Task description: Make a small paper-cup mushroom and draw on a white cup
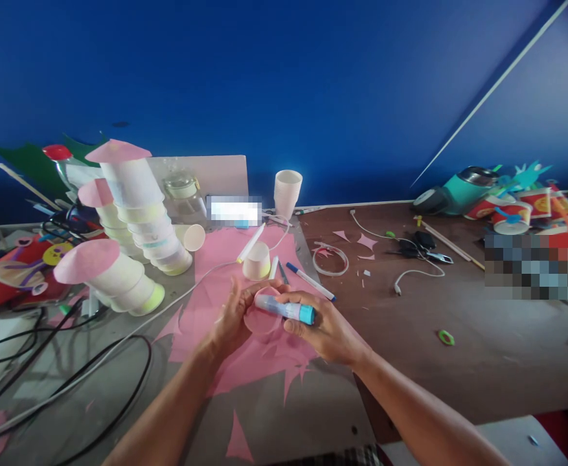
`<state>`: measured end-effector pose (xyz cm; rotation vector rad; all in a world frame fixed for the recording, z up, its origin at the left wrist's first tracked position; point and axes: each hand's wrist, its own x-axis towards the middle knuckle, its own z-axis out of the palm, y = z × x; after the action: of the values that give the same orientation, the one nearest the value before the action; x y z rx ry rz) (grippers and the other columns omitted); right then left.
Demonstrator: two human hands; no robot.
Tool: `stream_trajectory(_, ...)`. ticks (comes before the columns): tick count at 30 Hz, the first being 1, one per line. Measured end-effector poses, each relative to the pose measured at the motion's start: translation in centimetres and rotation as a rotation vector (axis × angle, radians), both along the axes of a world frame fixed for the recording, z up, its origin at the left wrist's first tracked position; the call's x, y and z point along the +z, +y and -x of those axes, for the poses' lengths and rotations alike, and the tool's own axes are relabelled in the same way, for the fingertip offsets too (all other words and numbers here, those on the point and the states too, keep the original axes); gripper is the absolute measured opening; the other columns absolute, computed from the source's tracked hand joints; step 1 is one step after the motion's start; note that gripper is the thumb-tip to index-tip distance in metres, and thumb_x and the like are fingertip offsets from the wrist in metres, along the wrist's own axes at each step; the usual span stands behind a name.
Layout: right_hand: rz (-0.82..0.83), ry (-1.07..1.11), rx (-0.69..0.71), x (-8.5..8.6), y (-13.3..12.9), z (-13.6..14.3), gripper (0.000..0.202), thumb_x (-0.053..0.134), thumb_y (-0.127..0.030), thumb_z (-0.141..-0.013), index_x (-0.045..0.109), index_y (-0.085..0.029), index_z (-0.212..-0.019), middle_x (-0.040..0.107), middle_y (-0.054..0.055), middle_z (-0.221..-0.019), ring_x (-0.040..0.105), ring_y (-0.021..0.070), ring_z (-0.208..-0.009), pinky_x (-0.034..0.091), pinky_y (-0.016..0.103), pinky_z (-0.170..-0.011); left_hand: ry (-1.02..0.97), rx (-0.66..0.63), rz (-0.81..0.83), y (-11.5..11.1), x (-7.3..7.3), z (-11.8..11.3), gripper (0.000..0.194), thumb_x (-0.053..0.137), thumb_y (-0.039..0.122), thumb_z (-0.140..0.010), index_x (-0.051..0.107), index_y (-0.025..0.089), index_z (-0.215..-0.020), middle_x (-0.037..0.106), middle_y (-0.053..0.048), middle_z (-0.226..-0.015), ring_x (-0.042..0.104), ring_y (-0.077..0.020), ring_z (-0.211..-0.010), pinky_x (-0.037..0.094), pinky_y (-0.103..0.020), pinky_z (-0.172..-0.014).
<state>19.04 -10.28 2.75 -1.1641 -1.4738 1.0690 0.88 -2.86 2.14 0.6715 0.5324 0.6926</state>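
In my right hand (313, 323) is a glue bottle (291, 311), a clear tube with a blue end, lying almost level. Its left tip is over a round pink paper piece (263, 323), which my left hand (238, 309) grips by its edge. A small paper cup with a yellow-green band (256, 261) stands just beyond my hands. A marker (252, 243) leans against this cup. Beside it lies a blue-capped marker (311, 281). Pink paper (201, 346) is spread under my hands.
On the left stand stacked paper cups (140, 213) with pink cone tops. Loose black cables (142, 382) curl nearby. A cup stack (287, 191) stands against the wall. At right are scissors (439, 257), a tape ring (331, 259), a teal bottle (463, 191) and pink scraps (366, 242).
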Motion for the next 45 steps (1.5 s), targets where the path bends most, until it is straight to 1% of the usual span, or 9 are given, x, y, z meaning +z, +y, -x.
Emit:
stream_trajectory(4,-0.084,-0.057,-0.119,-0.7,-0.3,1.3,0.03,0.069,-0.029,-0.087,0.072,-0.022,-0.116,0.078,0.01,-0.113,0.074,0.0257,-0.099,0.058,0.036,-0.083,-0.014,0.125,0.005,-0.6,-0.2,-0.6,0.068,0.055,0.073,-0.089,0.08,0.013,-0.108,0.078,-0.016,-0.117,0.064,-0.0368,-0.124,0.046,-0.045,-0.109)
stream_trajectory(13,-0.005,0.038,-0.286,-0.8,-0.2,2.6,0.031,0.07,-0.034,-0.084,0.072,-0.02,-0.111,0.078,0.009,-0.105,0.072,0.0221,-0.081,0.056,0.031,-0.068,-0.076,0.289,0.007,-1.2,0.0,-1.4,0.065,0.045,0.067,-0.096,0.081,0.014,-0.105,0.078,-0.014,-0.118,0.062,-0.0347,-0.128,0.038,-0.047,-0.116)
stream_trajectory(21,0.063,0.177,-0.33,-0.9,0.3,2.1,0.032,0.079,-0.036,-0.076,0.075,-0.022,-0.105,0.075,0.006,-0.094,0.065,0.0206,-0.073,0.052,0.032,-0.065,-0.122,0.231,-0.07,-0.7,-0.5,-1.0,0.06,0.057,0.069,-0.09,0.079,0.017,-0.111,0.077,-0.013,-0.123,0.06,-0.0345,-0.13,0.039,-0.048,-0.115)
stream_trajectory(23,0.072,0.279,-0.342,-1.0,0.5,1.6,0.035,0.082,-0.039,-0.074,0.075,-0.023,-0.104,0.075,0.006,-0.097,0.064,0.0201,-0.075,0.052,0.032,-0.066,-0.151,0.214,-0.089,-0.5,-0.7,-0.8,0.053,0.063,0.063,-0.089,0.076,0.021,-0.118,0.073,-0.011,-0.132,0.058,-0.031,-0.132,0.039,-0.045,-0.115)
stream_trajectory(28,0.159,0.529,-0.301,-1.3,0.7,0.7,0.049,0.085,-0.05,-0.073,0.071,-0.025,-0.113,0.065,-0.001,-0.07,0.056,0.0149,-0.061,0.046,0.028,-0.059,-0.129,0.122,-0.032,0.0,-0.8,-0.1,0.039,0.073,0.038,-0.088,0.072,0.025,-0.125,0.073,-0.008,-0.132,0.068,-0.0251,-0.118,0.047,-0.043,-0.108)
stream_trajectory(31,0.12,0.438,-0.276,-1.2,0.6,0.8,0.046,0.085,-0.048,-0.074,0.071,-0.025,-0.111,0.07,0.002,-0.081,0.06,0.0161,-0.067,0.05,0.03,-0.066,-0.061,0.126,0.004,0.1,-0.7,0.0,0.033,0.075,0.028,-0.088,0.074,0.02,-0.12,0.078,-0.008,-0.119,0.073,-0.0229,-0.106,0.054,-0.039,-0.101)
stream_trajectory(35,0.002,0.234,-0.296,-1.0,0.5,0.8,0.04,0.083,-0.045,-0.077,0.071,-0.024,-0.109,0.074,0.008,-0.11,0.07,0.0248,-0.095,0.055,0.038,-0.085,0.021,0.112,0.035,0.1,-0.6,0.0,0.031,0.077,0.026,-0.087,0.076,0.019,-0.117,0.08,-0.008,-0.107,0.075,-0.0219,-0.096,0.058,-0.04,-0.097)
stream_trajectory(42,-0.066,0.031,-0.253,-1.1,0.3,1.1,0.036,0.075,-0.04,-0.084,0.071,-0.024,-0.116,0.075,0.011,-0.116,0.072,0.0288,-0.099,0.058,0.039,-0.084,-0.165,0.034,-0.058,-0.2,-0.7,0.2,0.055,0.079,0.052,-0.082,0.07,0.027,-0.13,0.071,-0.009,-0.133,0.067,-0.029,-0.12,0.056,-0.046,-0.103)
stream_trajectory(45,-0.086,0.009,-0.247,-1.2,0.2,1.4,0.037,0.075,-0.042,-0.083,0.072,-0.025,-0.116,0.076,0.011,-0.116,0.072,0.0308,-0.104,0.058,0.041,-0.088,-0.128,0.018,-0.078,-0.5,-0.6,0.2,0.051,0.085,0.037,-0.081,0.07,0.031,-0.13,0.074,-0.007,-0.126,0.069,-0.0272,-0.115,0.057,-0.042,-0.1)
